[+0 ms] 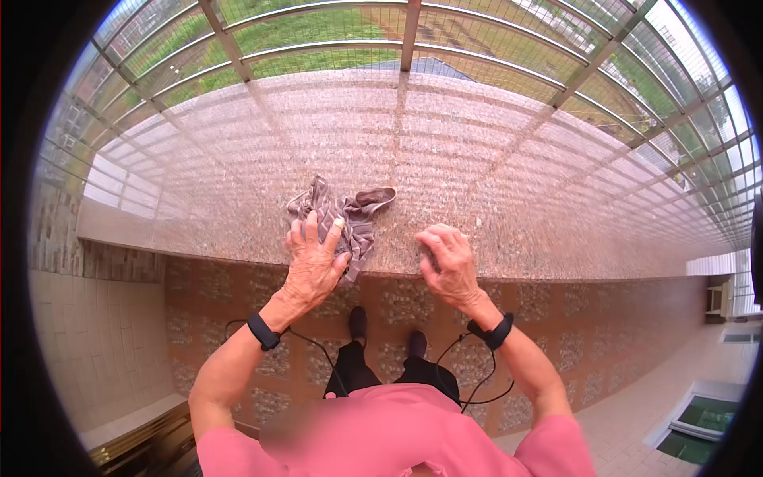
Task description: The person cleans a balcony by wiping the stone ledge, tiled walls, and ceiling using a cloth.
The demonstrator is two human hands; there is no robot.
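Observation:
A crumpled purple-brown striped cloth [362, 215] lies on a speckled pink stone ledge [334, 135], near its front edge. My left hand [314, 258] rests on the cloth's near left side, palm down, with the fingers stretched out and spread. To the right of the cloth and apart from it is my right hand [449, 262], over the ledge's front edge. Its fingers are curled in loosely and I see nothing in them. Whether it touches the stone I cannot tell. Part of the cloth is hidden under my left hand.
Metal railings with wire mesh [409, 36] run along the far side of the ledge. Below is a floor of pebbled panels [274, 405]. Dark wristbands [262, 330] with black cables hang at both wrists. A window [699, 421] is at lower right.

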